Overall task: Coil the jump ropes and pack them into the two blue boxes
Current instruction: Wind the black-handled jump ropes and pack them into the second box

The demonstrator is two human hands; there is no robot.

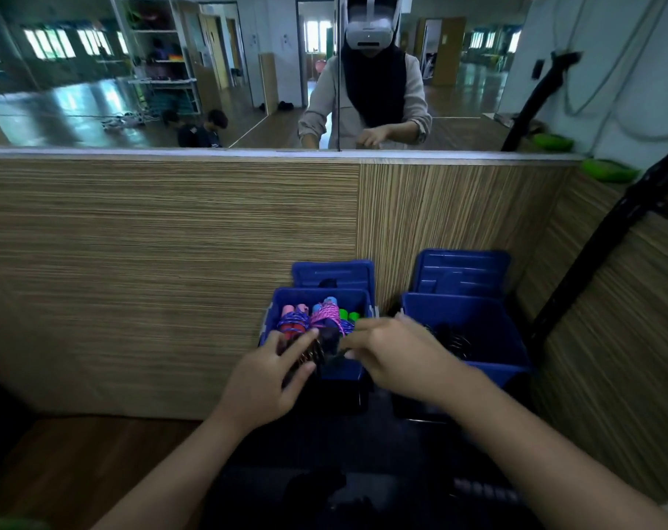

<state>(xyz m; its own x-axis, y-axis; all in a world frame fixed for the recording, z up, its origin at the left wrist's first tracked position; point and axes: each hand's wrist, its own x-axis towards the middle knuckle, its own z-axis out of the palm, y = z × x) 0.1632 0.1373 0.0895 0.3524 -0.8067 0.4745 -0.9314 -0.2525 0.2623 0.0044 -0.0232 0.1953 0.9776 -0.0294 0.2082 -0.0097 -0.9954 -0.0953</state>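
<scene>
Two blue boxes stand side by side on the floor against a wood-grain wall panel (171, 242), each with its lid propped upright behind it. Left blue box (357, 371): holds coiled jump ropes standing on end along its far side, namely a blue-purple coil (293, 322) with pinkish-red handles, a pink coil (325, 314) with blue handles, and green handles (348, 314) beyond. Right blue box (489, 334): holds a dark coiled rope (452, 340) low inside, details hard to make out. Left hand (265, 380): at the near-left edge of the left box, fingers curled round a dark coiled rope bundle (313, 353) whose long axis runs roughly away from the person into the box. Right hand (395, 353): reaching across from the right, fingertips meeting the same bundle's right side; whether it pinches or merely touches cannot be told. The bundle sits directly in front of the hands, over the near part of the left box, nearer the left hand. Judged step: seating this bundle in the free near space beside the standing coils. A mirror (95, 70) above the panel reflects the room.
</scene>
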